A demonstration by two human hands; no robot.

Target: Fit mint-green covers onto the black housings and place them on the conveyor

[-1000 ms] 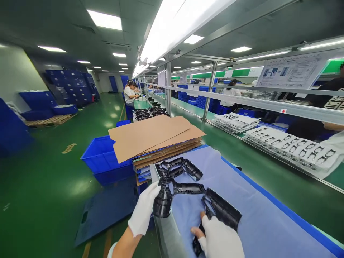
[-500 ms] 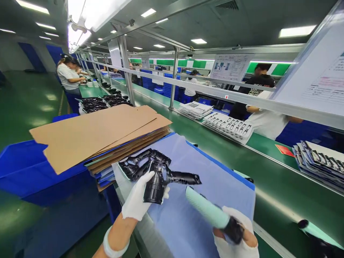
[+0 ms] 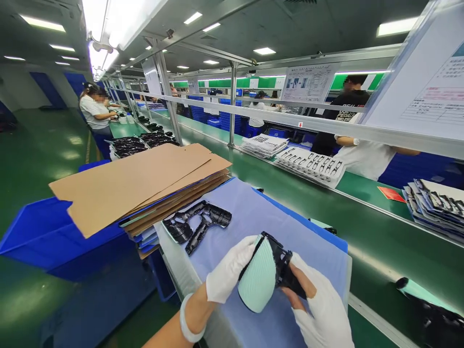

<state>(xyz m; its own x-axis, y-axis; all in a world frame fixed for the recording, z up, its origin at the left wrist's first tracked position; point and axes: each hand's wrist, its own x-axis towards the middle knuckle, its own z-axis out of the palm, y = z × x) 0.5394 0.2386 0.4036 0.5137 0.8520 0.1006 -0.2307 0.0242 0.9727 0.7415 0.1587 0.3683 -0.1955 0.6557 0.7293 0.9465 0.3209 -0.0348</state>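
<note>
Both my hands wear white gloves and hold one plastic housing part (image 3: 263, 278) above the blue cloth (image 3: 275, 227); its outside is mint green and its inside is black. My left hand (image 3: 230, 275) grips the part's left edge. My right hand (image 3: 319, 307) closes on its black side from the right. A second black housing shell (image 3: 197, 224) lies flat on the cloth beyond my hands, near the stack of cardboard.
A pile of brown cardboard sheets (image 3: 134, 181) sits left of the cloth over blue bins (image 3: 54, 237). A green conveyor belt (image 3: 362, 232) runs on the right, with trays of black parts (image 3: 311, 166) across it. Other people work across and further along the line.
My left hand let go of the black shell, which now lies on the cloth. Both hands came together on the green-and-black part that my right hand was holding.
</note>
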